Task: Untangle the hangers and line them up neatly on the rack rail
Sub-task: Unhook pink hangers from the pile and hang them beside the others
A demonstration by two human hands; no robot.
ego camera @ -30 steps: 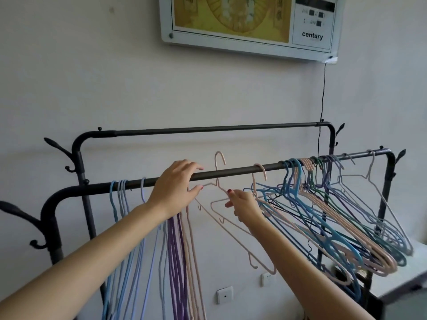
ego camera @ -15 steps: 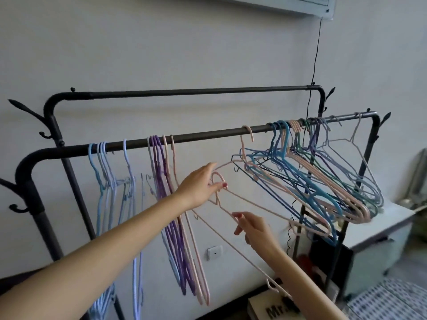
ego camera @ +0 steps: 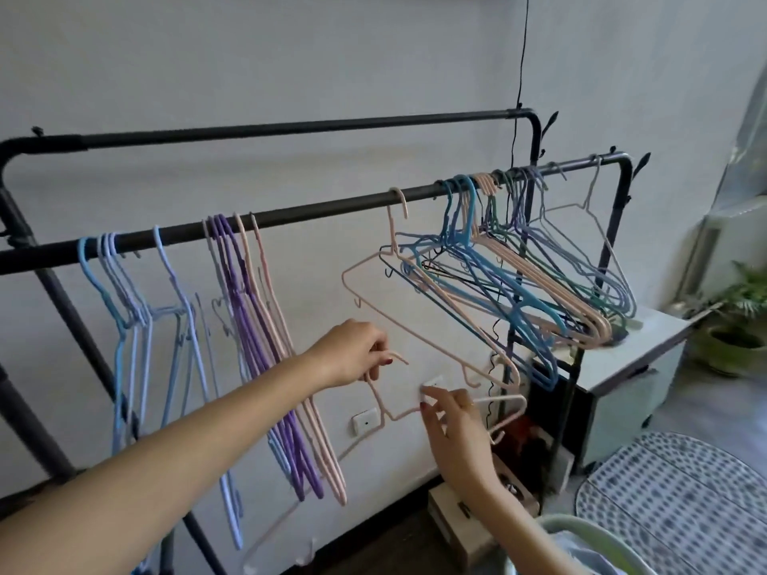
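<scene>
Both hands [ego camera: 357, 352] hold a pink hanger [ego camera: 384, 402] below the rail [ego camera: 332, 207]

Counts, positions relative to the black metal front rail [ego camera: 332, 209]:
- Pale blue thin hangers [ego camera: 124, 292], left end: about 5.
- Purple hangers [ego camera: 232, 276], just right of those: about 3.
- Pink hangers [ego camera: 265, 284] beside purple: 2.
- Lone pink hanger [ego camera: 394, 226], mid-rail: 1.
- Tangled mixed bunch [ego camera: 519, 276], right end: uncountable.
- Pink hanger off rail [ego camera: 390, 412], below: 1.
- Rails: 2.
</scene>
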